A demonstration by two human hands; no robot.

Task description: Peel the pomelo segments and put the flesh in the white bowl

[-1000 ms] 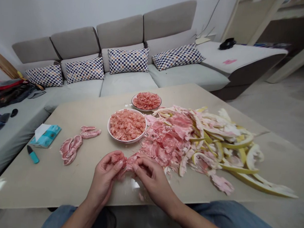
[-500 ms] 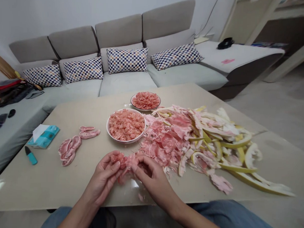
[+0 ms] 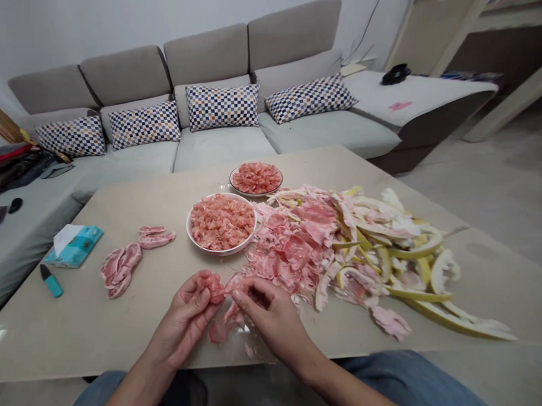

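My left hand is closed around a piece of pink pomelo flesh, held just above the table's near edge. Facing it, my right hand pinches a thin bit of pale pomelo membrane at the flesh's right side. Below the hands a loose strip of membrane shows, partly hidden by the right fingers. Beyond them stands a white bowl heaped with peeled pomelo flesh. Behind that is a dark-rimmed plate of more flesh. Unpeeled pomelo segments lie to the left.
A pile of pink membranes and yellow-green pomelo rinds spreads over the table's right side. A blue tissue pack and a teal-and-black capped object lie at the left. A grey sofa with checked cushions stands behind the table.
My right hand has drawn the membrane slightly away from the flesh, which now shows more bare. The strip beneath hangs or lies lower. The whole view has shifted slightly.
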